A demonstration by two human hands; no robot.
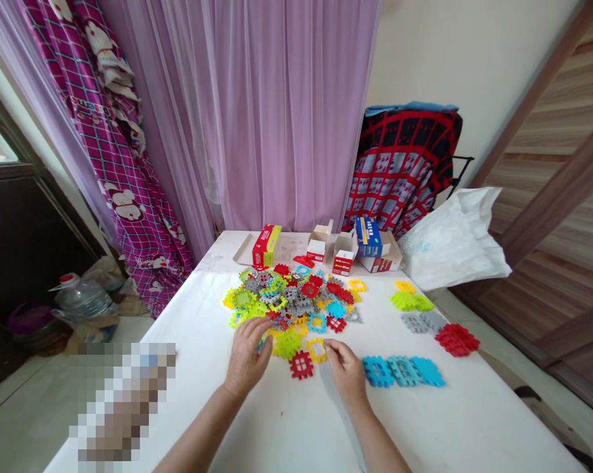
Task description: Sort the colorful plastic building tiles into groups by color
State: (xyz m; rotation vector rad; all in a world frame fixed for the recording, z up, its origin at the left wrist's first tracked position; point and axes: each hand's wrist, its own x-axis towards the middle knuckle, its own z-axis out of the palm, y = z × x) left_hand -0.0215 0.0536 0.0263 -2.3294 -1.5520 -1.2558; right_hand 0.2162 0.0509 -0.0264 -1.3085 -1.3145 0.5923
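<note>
A loose heap of interlocking plastic waffle tiles [286, 301] in red, yellow, green, blue and grey covers the middle of the white table [439, 420]. My left hand [247, 358] rests on the heap's front edge with its fingers spread, close to a blue tile. My right hand [346, 371] lies just right of a yellow tile [317, 349], its fingers bunched, and a red tile [301, 364] is nearby. To the right stand separate groups: blue tiles [402, 371], red tiles [456, 339], grey tiles [421, 321], green tiles [410, 301] and yellow tiles [405, 286].
Open cardboard boxes [343, 253] and a red box [266, 245] stand along the table's far edge. A white plastic bag [451, 240] sits at the far right corner. A pixelated patch [121, 401] covers the lower left. Curtains hang behind.
</note>
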